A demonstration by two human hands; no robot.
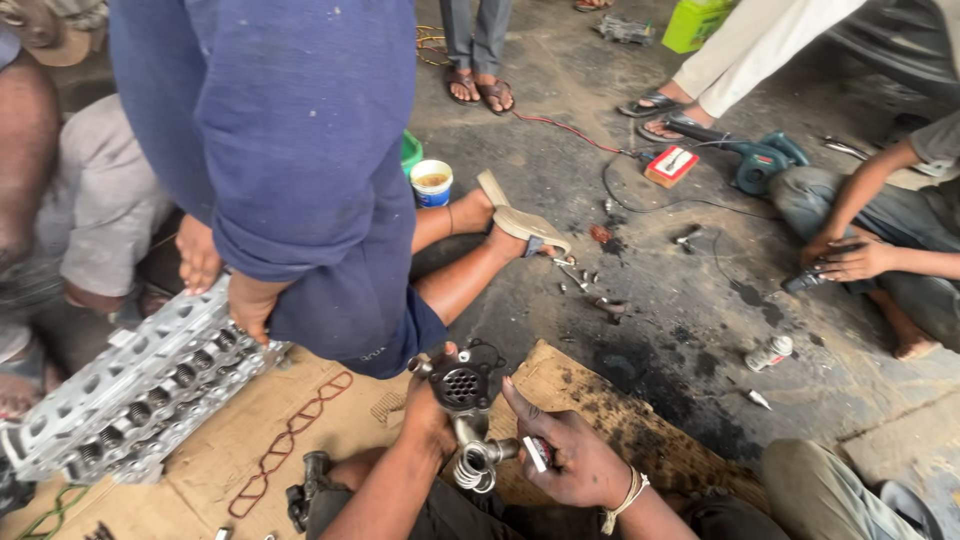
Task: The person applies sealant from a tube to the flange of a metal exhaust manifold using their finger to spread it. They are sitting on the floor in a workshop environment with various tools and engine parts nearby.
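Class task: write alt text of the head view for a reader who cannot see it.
Two greasy hands, left and right, hold a metal engine part with a spring over cardboard. Beside it, another person steadies a cylinder head; others sit on the oily floor.

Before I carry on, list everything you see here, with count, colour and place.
Metal part: one, grey, perforated face with pipe and coil, held in both hands.
Cylinder head: one, silver, left on the cardboard, steadied by a co-worker's hands.
Cardboard: one sheet, brown, under the work.
Gasket: one, reddish, on the cardboard.
Cup: one, white and blue, on the floor behind.
Blower: one, teal, floor upper right.
Box: one, red and white, beside the blower.
Container: one, green, top edge.
Spray can: one, white, lying on the floor at right.
Other people: several, seated and standing around.
Left hand: grips the part's left side.
Right hand: at the pipe end.
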